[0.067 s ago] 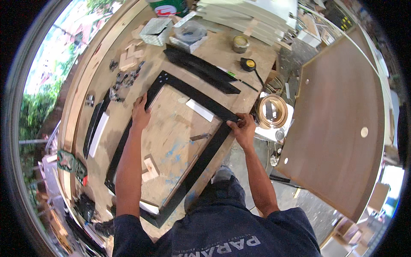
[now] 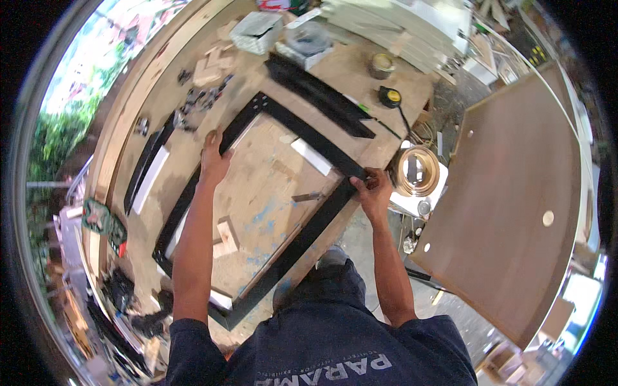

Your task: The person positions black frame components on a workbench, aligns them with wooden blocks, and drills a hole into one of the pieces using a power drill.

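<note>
Your left hand (image 2: 215, 159) lies over the left long side of a black frame (image 2: 310, 136), its fingers at the bar; you can't tell from here whether they grip it or only rest there. Your right hand (image 2: 374, 193) holds the frame's right far corner, thumb on the bar and fingers bent around the outer edge. The frame lies on the wooden table (image 2: 270, 190) in front of you, running from near left to far right.

Inside it sit a white strip (image 2: 312, 157) by the far bar and a pale wood block (image 2: 225, 237) toward the near left. Beyond the far bar are black boards (image 2: 318, 96), with a tape measure (image 2: 390, 97) to their right. To the right of your right hand, a brown coil (image 2: 405, 179) lies just past the table edge.
</note>
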